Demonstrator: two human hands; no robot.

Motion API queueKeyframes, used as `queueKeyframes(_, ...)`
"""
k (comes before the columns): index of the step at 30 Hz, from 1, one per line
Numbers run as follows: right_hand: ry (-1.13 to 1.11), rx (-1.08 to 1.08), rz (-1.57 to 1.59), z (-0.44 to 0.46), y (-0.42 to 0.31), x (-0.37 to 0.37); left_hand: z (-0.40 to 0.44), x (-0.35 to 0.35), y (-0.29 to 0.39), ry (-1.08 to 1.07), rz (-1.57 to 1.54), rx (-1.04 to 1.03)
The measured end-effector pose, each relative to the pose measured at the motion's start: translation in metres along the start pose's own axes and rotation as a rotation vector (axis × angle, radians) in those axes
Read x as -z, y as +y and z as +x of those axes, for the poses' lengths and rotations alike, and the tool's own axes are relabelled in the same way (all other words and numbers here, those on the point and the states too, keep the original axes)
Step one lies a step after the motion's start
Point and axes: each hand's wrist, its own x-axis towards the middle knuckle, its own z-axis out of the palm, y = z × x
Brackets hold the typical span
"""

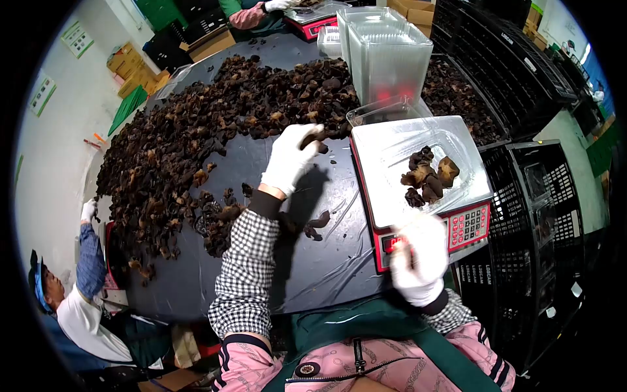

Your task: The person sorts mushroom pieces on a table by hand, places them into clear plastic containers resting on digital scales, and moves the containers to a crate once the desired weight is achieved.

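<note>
My left hand, in a white glove, is above the dark table, its fingers closed around a dark brown wood ear mushroom. My right hand, also gloved, is over the front edge of the red and silver scale, beside its keypad. Motion blurs its fingers, and I cannot make out whether it holds anything. On the scale's plate lies a clear plastic tray with several wood ear pieces inside. A few loose pieces lie on the table between my hands.
A large heap of wood ears covers the table's far and left parts. Stacked clear trays stand behind the scale. Black crates are at the right. One co-worker is at the left; another's gloved hand is across the table.
</note>
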Motion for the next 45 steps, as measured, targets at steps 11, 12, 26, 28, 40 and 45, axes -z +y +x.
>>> queueKeyframes(11,-0.16,-0.087,-0.348,-0.024,0.055,0.015,-0.002,-0.118,0.166,-0.312,-0.061,-0.373)
queueKeyframes(12,-0.166,-0.081,-0.336,-0.027,0.057,0.016,-0.009,-0.114,0.171,-0.312,0.017,-0.383)
queueKeyframes(26,-0.172,0.081,0.358,-0.028,-0.002,-0.019,-0.068,0.035,-0.023,-0.606,0.716,0.46)
queueKeyframes(28,-0.223,0.081,0.41,-0.031,-0.011,-0.03,-0.075,0.031,-0.048,-0.485,0.599,0.345)
queueKeyframes(40,-0.177,0.055,0.396,-0.035,0.005,-0.011,-0.078,0.03,-0.068,-0.391,0.61,0.232)
queueKeyframes(45,0.186,-0.082,-0.001,-0.008,0.051,0.031,-0.073,0.028,-0.079,-0.362,0.732,0.233)
